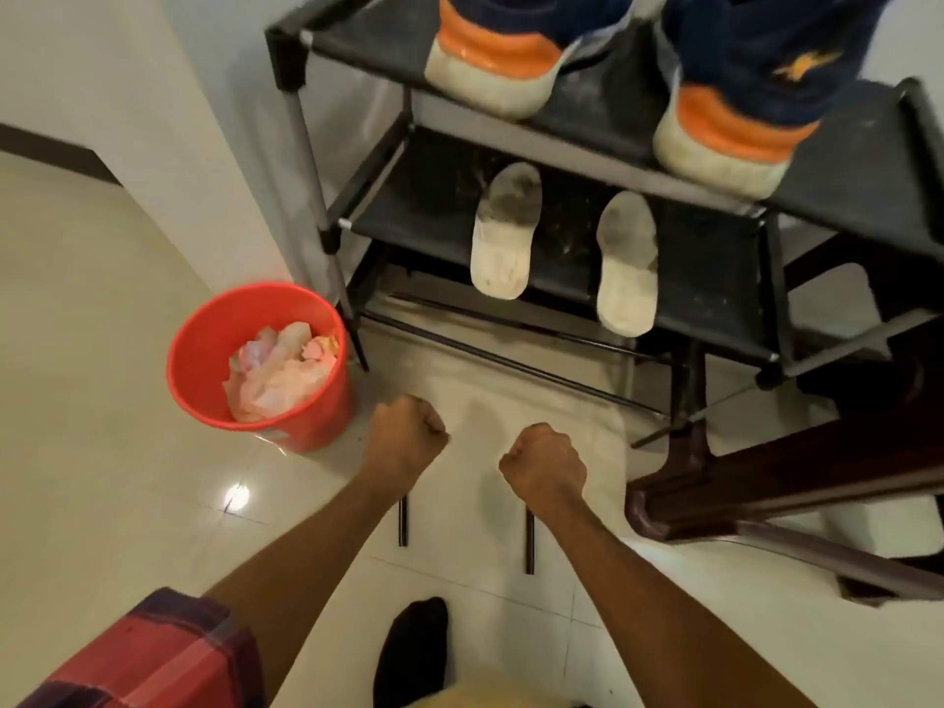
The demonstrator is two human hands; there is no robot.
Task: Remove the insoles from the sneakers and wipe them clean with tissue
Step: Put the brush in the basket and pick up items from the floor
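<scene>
Glossy cream tiled floor [102,350], white wall [214,120] at the corner. A black shoe rack [843,186] stands against it. Top shelf: two navy sneakers [735,79] with orange heels; one bears an orange emblem, no legible writing. Lower shelf: two soiled white insoles [505,232], lying side by side, apart. A red bin [199,370] holding crumpled tissue [281,375] sits beside the rack. Left hand [406,434] and right hand [544,465] hover over the floor, apart, both clenched into fists, apparently empty.

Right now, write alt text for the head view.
Two closed bare fists, left hand and right hand, hover before a black shoe rack holding two dirty white insoles below navy-orange sneakers; tissue-filled red bucket left.
</scene>
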